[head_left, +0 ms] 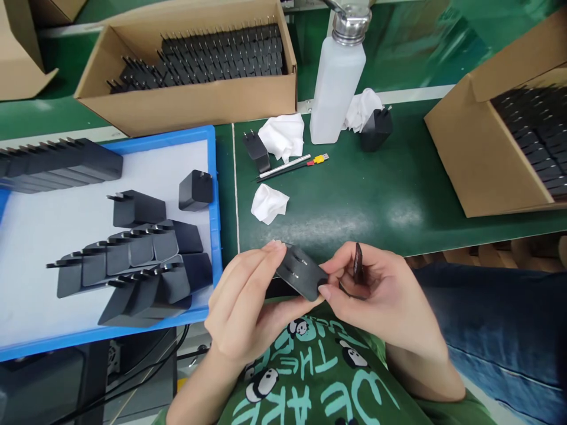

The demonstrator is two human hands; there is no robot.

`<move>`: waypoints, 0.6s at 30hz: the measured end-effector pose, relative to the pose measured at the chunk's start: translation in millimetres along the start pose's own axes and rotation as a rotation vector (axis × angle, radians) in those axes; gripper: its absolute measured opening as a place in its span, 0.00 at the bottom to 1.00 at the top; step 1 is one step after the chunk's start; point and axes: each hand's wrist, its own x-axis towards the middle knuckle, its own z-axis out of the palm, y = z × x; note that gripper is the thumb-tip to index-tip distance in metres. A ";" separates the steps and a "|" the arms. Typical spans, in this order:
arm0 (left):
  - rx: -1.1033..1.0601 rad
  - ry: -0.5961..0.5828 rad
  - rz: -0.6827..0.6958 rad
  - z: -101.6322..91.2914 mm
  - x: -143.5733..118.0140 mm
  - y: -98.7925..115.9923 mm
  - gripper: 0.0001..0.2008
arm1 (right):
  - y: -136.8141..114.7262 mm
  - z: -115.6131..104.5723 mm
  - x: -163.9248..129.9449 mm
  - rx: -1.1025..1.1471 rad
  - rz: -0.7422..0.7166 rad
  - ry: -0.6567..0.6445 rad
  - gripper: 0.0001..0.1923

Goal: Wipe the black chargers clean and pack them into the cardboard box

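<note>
In front of my shirt, my left hand (pixel 248 295) is closed around a black power adapter (pixel 303 273), its two metal prongs facing up. My right hand (pixel 376 298) is at the adapter's right edge, thumb and forefinger pinched against it. A slim dark tool (pixel 358 262) sticks up between the fingers of that hand; the rest of it is hidden, so its kind is unclear. Beyond my hands on the green table lie a crumpled white cloth (pixel 269 203), a silvery rod (pixel 284 166) and a short cable with a yellow USB plug (pixel 319 159).
A blue-rimmed tray (pixel 214 195) on the left carries several black adapters. Cardboard boxes full of adapters stand at the back (pixel 190 103) and right (pixel 465 153). A white pump bottle (pixel 334 88) stands between them, near more cloths and two loose adapters (pixel 257 150).
</note>
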 end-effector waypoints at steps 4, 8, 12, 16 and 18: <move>-0.023 -0.015 -0.059 -2.2 1.1 1.3 0.32 | 3.1 1.6 -0.1 0.003 -0.020 -0.002 0.04; -0.085 -0.019 -0.060 -3.5 2.9 -3.6 0.31 | 6.8 7.2 0.9 0.069 -0.060 0.003 0.10; -0.143 -0.057 -0.041 -4.8 4.0 0.1 0.30 | 10.3 8.9 -0.8 0.082 -0.078 -0.020 0.14; -0.239 0.003 -0.046 -23.5 6.9 7.9 0.33 | 22.4 -5.8 0.3 -0.078 -0.223 0.089 0.07; -0.275 0.036 -0.126 -47.2 13.3 -0.6 0.34 | 30.8 -16.5 5.6 -0.087 -0.348 0.236 0.04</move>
